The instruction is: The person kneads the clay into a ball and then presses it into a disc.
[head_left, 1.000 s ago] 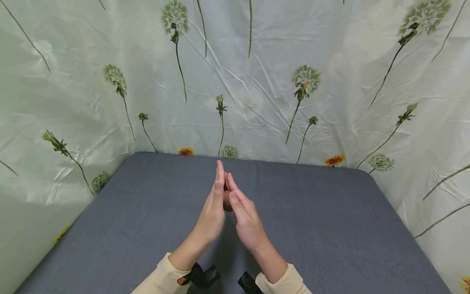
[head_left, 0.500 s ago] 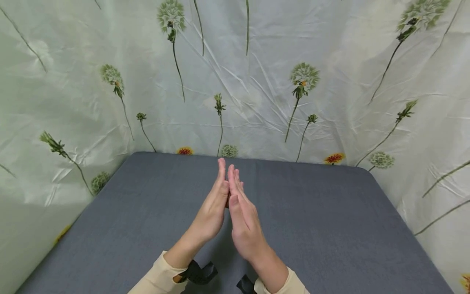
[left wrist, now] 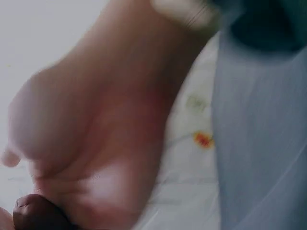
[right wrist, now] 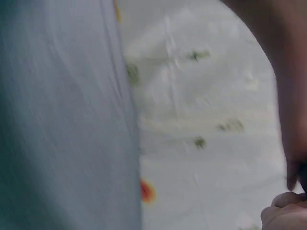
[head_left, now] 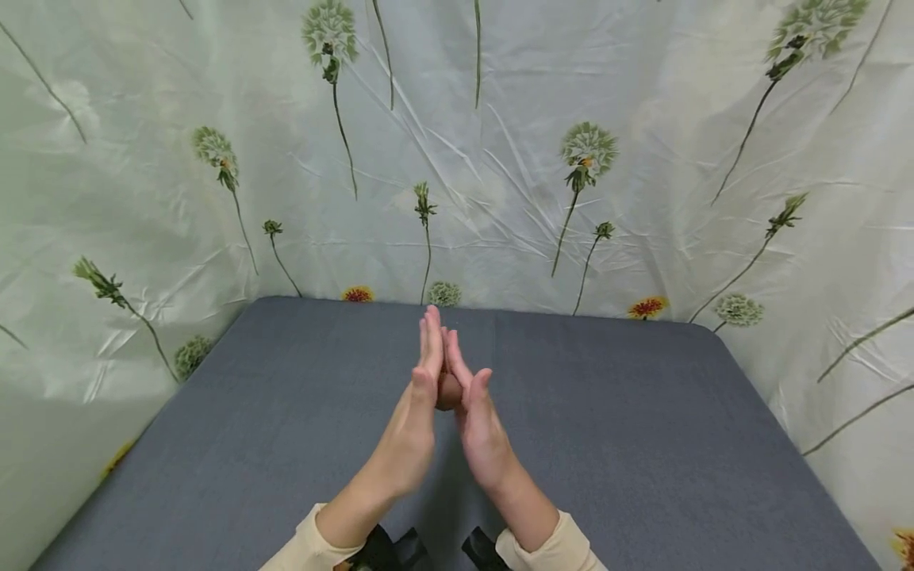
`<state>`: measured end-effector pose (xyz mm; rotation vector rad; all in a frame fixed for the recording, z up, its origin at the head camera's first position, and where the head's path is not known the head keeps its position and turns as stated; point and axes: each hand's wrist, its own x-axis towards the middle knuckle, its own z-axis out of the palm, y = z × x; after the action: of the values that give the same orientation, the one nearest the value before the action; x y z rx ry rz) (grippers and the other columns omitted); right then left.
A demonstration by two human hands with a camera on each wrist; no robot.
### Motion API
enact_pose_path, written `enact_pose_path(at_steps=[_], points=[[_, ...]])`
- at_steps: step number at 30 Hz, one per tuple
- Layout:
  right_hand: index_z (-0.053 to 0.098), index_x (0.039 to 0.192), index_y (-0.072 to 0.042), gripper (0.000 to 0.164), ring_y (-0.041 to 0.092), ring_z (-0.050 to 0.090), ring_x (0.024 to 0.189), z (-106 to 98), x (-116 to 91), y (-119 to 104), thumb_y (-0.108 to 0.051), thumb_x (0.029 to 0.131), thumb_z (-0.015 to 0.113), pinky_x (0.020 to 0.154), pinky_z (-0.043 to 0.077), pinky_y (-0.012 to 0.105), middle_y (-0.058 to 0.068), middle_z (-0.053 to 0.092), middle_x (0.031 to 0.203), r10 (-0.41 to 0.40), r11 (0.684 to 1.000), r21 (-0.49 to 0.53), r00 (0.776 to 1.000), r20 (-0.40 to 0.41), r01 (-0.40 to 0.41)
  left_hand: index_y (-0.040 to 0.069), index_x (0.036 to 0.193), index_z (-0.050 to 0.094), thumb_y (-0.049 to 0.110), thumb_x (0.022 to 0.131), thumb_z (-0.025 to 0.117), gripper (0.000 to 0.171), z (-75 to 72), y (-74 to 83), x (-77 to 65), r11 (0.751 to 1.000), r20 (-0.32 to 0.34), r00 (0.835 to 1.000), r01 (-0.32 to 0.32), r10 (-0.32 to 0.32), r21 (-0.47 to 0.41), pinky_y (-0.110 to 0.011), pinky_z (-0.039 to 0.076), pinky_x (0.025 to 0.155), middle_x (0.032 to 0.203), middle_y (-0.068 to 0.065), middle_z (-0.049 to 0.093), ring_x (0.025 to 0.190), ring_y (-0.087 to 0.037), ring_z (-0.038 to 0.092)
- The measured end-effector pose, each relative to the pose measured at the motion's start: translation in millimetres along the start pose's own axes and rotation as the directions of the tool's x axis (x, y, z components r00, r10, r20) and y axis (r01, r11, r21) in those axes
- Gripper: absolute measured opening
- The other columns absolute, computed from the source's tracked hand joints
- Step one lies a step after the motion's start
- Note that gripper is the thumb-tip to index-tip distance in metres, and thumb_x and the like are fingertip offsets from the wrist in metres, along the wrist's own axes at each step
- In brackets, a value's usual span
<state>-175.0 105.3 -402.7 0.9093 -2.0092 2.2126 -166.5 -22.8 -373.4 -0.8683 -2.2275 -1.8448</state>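
A smooth, brown, rounded lump (head_left: 448,392) that looks like modelling clay sits between my two palms in the head view, above the table. My left hand (head_left: 408,440) presses it from the left with fingers straight and pointing forward. From the other side my right hand (head_left: 487,444) lies flat against it, its thumb sticking up. Both sets of fingertips lean together beyond the lump and hide its far side. In the left wrist view the dark lump (left wrist: 41,214) shows under the left palm (left wrist: 105,158). The right wrist view catches only some fingers (right wrist: 288,215) at its lower right corner.
A dark grey cloth-covered table (head_left: 628,428) spreads below the hands. Behind and at both sides hangs a pale curtain (head_left: 500,159) printed with dandelions. Black straps (head_left: 485,547) are at the wrists, by the cream sleeves (head_left: 307,543).
The hands slide back and forth against each other. Half a second ago the right hand was further forward and the lump mostly hidden; now the lump shows again and the right thumb stands away.
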Motion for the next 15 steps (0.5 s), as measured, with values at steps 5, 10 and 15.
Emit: enact_pose_path(at_steps=[5,10,15], points=[[-0.012,0.171,-0.012,0.074,0.027,-0.008,0.169,25,-8,4,-0.057,0.113,-0.003,0.125,0.012,0.008,0.002,-0.009,0.182,0.037,0.999,0.01,0.998,0.049,-0.038,0.026,0.172,-0.012,0.07,0.108,-0.003,0.077,-23.5,-6.1,10.6,1.0,-0.088,0.996,-0.004,0.005,0.014,-0.05,0.045,0.116,0.18,0.01,-0.015,0.136,-0.013,0.059],[-0.005,0.172,-0.009,0.061,0.023,-0.008,0.169,36,-11,1,-0.037,0.119,0.003,0.129,0.004,0.011,-0.001,-0.01,0.181,-0.039,0.995,-0.094,0.999,0.0,0.039,0.031,0.171,-0.014,0.072,0.107,-0.003,0.077,-34.4,-16.1,17.1,0.992,-0.083,0.988,0.125,-0.127,-0.019,-0.048,0.055,0.099,0.179,0.016,-0.015,0.101,-0.023,0.067],[0.004,0.173,-0.007,0.059,0.022,-0.006,0.169,35,-11,-3,-0.032,0.119,0.006,0.131,0.002,0.015,0.002,-0.003,0.182,-0.16,0.967,-0.208,0.986,-0.05,0.146,0.029,0.171,-0.014,0.064,0.111,-0.001,0.07,-32.2,-23.4,16.8,0.984,-0.029,0.984,0.174,-0.175,-0.043,-0.066,0.002,0.133,0.179,0.015,-0.013,0.168,-0.02,-0.004]])
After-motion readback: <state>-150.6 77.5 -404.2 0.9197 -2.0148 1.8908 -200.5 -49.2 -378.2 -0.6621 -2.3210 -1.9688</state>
